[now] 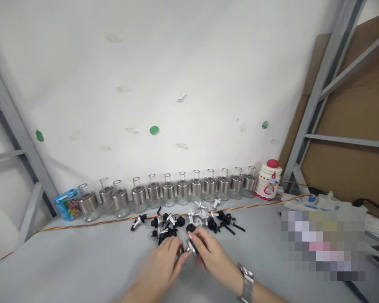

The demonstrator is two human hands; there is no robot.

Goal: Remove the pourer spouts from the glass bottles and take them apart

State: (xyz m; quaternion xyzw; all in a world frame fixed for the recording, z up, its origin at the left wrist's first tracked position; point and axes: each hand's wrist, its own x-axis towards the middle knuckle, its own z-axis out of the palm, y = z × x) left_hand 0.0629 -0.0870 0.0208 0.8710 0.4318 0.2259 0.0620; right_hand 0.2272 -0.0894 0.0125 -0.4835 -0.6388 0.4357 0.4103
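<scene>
My right hand (210,251), with a metal watch on its wrist, is closed around a small silver-and-black pourer part (191,246). My left hand (167,254) meets it from the left, slightly blurred, its fingertips pinched at the same part; whether it grips a separate small piece is hidden. Just beyond my fingers lies a loose heap of black and silver pourer parts (169,219). To the right of these are clear and white plastic pieces (202,214) and black stick-like pieces (229,228).
Along the wall stands a row of glass bottles with steel sleeves (182,186). A blue box (68,205) is at its left end, a white jar with a red lid (269,181) at its right. A twisted cable (107,223) crosses the grey table (91,261). A pixelated patch covers the right side.
</scene>
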